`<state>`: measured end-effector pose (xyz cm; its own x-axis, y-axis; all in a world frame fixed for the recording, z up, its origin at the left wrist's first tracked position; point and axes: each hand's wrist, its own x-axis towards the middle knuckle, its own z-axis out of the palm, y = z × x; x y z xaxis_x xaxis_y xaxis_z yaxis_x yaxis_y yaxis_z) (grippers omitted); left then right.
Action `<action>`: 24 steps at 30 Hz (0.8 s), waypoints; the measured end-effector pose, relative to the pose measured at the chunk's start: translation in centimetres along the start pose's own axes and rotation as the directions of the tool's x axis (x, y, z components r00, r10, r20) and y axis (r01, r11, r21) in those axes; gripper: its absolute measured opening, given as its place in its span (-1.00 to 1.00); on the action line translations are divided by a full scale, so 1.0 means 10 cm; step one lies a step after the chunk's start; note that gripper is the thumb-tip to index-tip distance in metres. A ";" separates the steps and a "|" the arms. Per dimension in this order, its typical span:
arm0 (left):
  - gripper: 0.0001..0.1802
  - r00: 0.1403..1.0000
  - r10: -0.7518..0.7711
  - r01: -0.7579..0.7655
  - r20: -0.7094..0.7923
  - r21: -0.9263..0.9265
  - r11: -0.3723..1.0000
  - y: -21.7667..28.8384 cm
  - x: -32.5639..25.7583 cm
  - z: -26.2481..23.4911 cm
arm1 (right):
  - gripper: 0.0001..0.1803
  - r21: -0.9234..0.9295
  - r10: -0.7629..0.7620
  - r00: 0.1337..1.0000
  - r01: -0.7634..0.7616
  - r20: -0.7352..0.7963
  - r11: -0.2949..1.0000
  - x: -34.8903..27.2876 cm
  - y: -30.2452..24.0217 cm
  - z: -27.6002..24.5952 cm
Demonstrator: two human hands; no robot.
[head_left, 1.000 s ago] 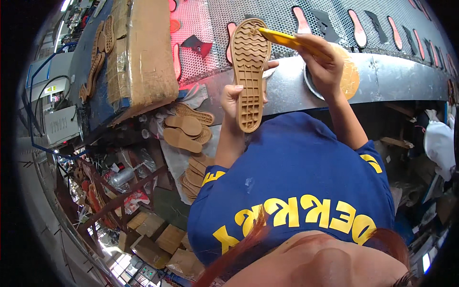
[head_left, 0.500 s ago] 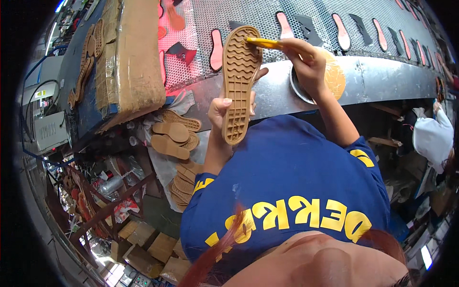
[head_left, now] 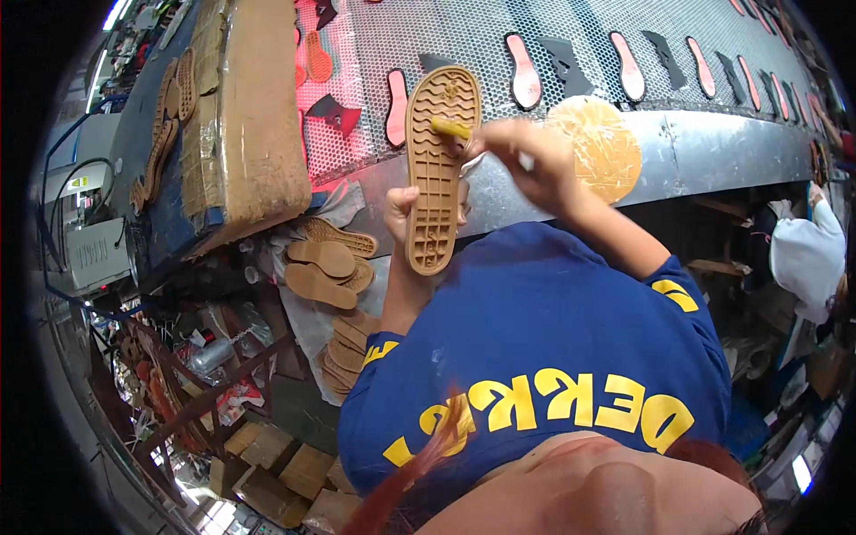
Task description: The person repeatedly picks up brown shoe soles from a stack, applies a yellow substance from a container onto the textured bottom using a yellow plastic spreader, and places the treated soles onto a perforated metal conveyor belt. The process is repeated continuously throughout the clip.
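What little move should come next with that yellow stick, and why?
Perhaps guide the yellow stick gently along the wavy grooves: the right hand's grip has it over the brown sole, held grooves-outward by the left hand's grip.

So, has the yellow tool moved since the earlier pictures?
Yes: against the metal ledge, the yellow tool has moved down the picture, along the brown sole from near its top end.

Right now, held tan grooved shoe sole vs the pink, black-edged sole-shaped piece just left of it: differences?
The tan grooved shoe sole has wave and grid relief; the pink, black-edged sole-shaped piece shows none. The left hand holds the sole up; the piece lies on the grey mesh. Both are long with rounded ends.
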<state>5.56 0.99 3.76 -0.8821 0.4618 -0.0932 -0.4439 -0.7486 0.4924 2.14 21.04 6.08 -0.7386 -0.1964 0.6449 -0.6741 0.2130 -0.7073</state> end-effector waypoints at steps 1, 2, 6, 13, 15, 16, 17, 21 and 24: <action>-0.11 0.999 0.051 -0.050 0.010 -0.067 0.996 0.00 0.05 0.00 | -0.70 -0.065 -0.084 0.995 0.088 0.056 0.994 -0.05 -0.19 0.02; -0.13 0.994 0.102 -0.098 0.023 -0.133 0.986 0.01 0.11 0.00 | -0.70 0.007 -0.088 0.993 0.088 0.081 0.996 -0.14 -0.30 0.07; -0.24 0.991 0.103 -0.078 0.090 -0.251 0.965 -0.02 0.17 -0.26 | -0.68 0.168 0.089 0.979 -0.120 0.184 0.978 -0.11 -0.09 0.04; -0.28 0.999 0.034 -0.018 0.035 -0.391 0.920 -0.04 0.22 -0.35 | -0.66 0.075 0.102 0.980 -0.117 0.171 0.990 -0.19 -0.11 0.26; -0.17 0.991 0.053 0.007 0.119 -0.451 0.893 -0.02 0.34 -0.38 | -0.67 0.126 -0.066 0.986 0.047 0.151 0.991 -0.31 -0.31 0.31; -0.18 0.983 0.065 0.022 0.169 -0.467 0.884 -0.07 0.34 -0.50 | -0.66 0.114 -0.006 0.980 -0.017 0.199 0.993 -0.34 -0.32 0.30; -0.19 0.985 0.076 0.007 0.152 -0.481 0.877 -0.08 0.31 -0.56 | -0.74 0.188 0.146 0.949 -0.202 0.278 0.961 -0.36 -0.24 0.26; -0.24 0.995 0.103 -0.095 0.006 -0.341 0.935 -0.13 0.40 -0.65 | -0.81 0.453 0.496 0.837 -0.544 0.230 0.706 -0.38 -0.19 0.10; -0.25 0.981 0.183 -0.189 -0.066 -0.104 0.976 0.03 0.67 -0.91 | -0.80 0.477 0.592 0.805 -0.501 -0.049 0.722 -0.49 0.01 -0.03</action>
<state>-1.95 -0.44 -4.62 -0.9569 0.2844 -0.0588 -0.2830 -0.8676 0.4089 5.73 22.35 2.91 -0.9933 0.0150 0.1148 -0.1154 -0.2044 -0.9720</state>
